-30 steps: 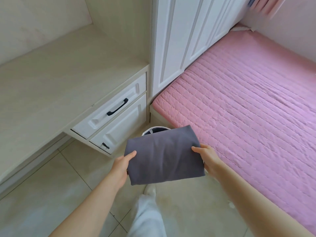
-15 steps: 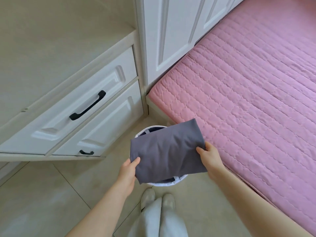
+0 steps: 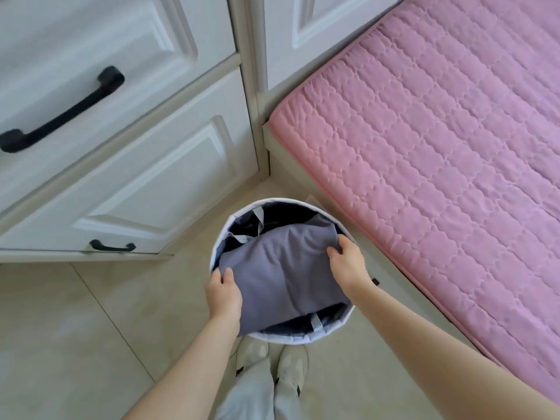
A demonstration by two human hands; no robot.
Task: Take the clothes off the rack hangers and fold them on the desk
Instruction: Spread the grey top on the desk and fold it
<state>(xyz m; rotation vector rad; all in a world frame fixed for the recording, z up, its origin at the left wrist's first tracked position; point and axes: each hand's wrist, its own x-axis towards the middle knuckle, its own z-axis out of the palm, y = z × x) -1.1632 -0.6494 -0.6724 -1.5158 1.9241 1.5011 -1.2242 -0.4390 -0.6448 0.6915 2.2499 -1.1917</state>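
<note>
Left hand and right hand grip the folded grey garment (edges pinched) — inside the round basket.

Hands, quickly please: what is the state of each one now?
Left hand: grips the near-left edge of the folded grey garment.
Right hand: grips the garment's far-right edge, over the round basket.

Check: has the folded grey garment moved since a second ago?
Yes. The folded grey garment, held by both hands, has gone down from above the white round basket into its opening.
</note>
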